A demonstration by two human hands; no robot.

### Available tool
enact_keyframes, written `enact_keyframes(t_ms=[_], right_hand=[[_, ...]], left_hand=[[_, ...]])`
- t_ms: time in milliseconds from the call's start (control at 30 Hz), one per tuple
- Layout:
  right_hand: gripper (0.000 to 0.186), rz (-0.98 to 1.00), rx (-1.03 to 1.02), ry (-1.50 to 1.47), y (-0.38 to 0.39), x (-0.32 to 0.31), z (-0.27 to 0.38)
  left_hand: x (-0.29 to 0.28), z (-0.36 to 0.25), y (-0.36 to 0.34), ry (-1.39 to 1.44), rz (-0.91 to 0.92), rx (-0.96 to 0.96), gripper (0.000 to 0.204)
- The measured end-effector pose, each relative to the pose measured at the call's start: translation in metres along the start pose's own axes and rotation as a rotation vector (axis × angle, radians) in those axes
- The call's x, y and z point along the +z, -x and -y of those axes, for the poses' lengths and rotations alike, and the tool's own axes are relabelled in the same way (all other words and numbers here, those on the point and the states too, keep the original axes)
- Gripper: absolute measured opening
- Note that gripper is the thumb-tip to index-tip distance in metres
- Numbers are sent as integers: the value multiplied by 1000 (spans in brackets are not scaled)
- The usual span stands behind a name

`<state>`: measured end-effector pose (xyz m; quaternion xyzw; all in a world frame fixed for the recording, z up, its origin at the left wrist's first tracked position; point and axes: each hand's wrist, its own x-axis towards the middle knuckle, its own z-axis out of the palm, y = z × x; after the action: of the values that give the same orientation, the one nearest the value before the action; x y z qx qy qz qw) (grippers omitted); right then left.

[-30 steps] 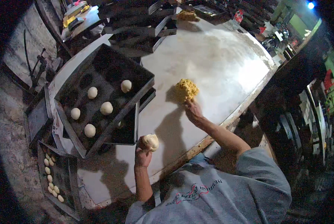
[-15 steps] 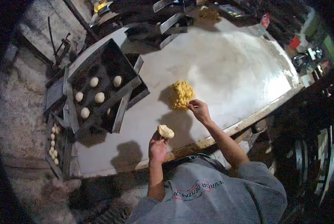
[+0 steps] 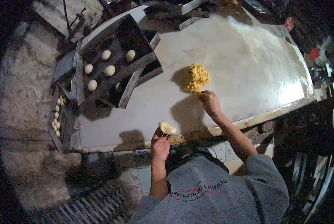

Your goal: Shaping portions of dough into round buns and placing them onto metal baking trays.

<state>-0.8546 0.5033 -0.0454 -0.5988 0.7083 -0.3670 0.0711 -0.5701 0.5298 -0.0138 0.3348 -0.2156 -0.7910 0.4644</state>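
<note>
Two at work, head view: left grip (image 3: pixel 160 148) down by the near edge, right grip (image 3: pixel 211 103) reaching out over the pale surface (image 3: pixel 241 86).
Left grip: clasped round a piece of dough (image 3: pixel 167 128), fingers under and beside it, lifted up in plain sight!
Right grip: fingers bunched at the near fringe of a crumbly yellow mass (image 3: pixel 196 76); whether they pinch any of it, I cannot tell.
Yellow mass: out there alone in the middle of the surface, beyond the left grip and well apart from the dough in it.
Just changed: the dough looks rounder a second ago, and now it's spread and hollowed; it has also drawn clear of the trays, while the right grip keeps to the mass.
What that means: by my reading, the left side is supporting and the right side working, dough and mass not yet meeting.
Top tray (image 3: pixel 138 65): off to the left, five dough balls (image 3: pixel 109 70) sitting apart from each other inside.
Lower tray (image 3: pixel 65 119): farther left, small pale pieces (image 3: pixel 57 108) in a loose line along it.
Far end: more dark trays (image 3: pixel 186 24), contents hard to make out.
</note>
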Motion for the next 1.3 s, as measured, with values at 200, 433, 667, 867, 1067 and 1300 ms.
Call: enact_keyframes(t_ms=[200, 433, 667, 867, 1067, 1300], right_hand=[[10, -62, 51, -34, 4, 38, 21], [19, 417, 47, -572, 37, 70, 215], [28, 795, 195, -726, 122, 137, 374], [37, 1093, 707, -1081, 103, 156, 401], [29, 1020, -1, -179, 61, 156, 443], [31, 631, 205, -673, 68, 212, 355]], left_hand=[[-19, -26, 27, 102, 12, 18, 42], [-125, -66, 73, 307, 20, 269, 29], [-203, -138, 136, -219, -147, 528, 27], [-204, -188, 166, -319, -117, 323, 31], [-254, -168, 126, -492, 94, 219, 34], [-218, -164, 35, 122, -227, 157, 27]])
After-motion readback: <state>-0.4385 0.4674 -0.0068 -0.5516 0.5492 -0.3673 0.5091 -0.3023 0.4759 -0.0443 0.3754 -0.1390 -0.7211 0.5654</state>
